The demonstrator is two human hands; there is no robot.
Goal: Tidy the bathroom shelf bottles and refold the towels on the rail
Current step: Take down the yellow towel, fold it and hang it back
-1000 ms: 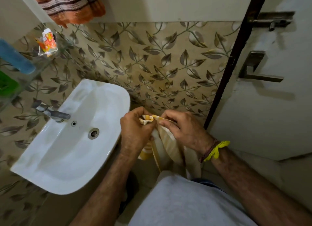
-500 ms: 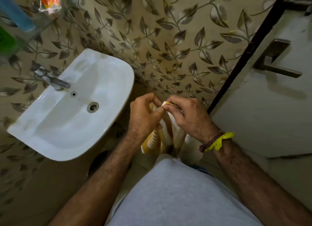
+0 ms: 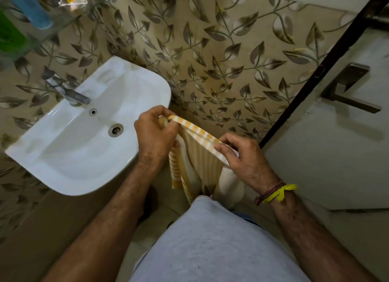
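Here the left hand (image 3: pixel 154 132) and the right hand (image 3: pixel 242 157) are each pinching shut on one end of the top hem of a soft yellow-and-white striped cotton towel (image 3: pixel 197 155), stretching that edge taut between them so the cloth is hanging straight, probably to line up its corners for a fold. The towel is dangling in front of the person's body, just beside the white ceramic washbasin (image 3: pixel 88 138), while the clear glass wall shelf (image 3: pixel 42 32) is carrying its bottles up at the far left, well apart from both hands.

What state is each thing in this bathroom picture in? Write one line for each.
Towel: edge stretched between both hands, the rest hanging.
Left hand: pinching one corner.
Right hand: pinching the edge.
Sink: empty, drain open.
Tap: no water running.
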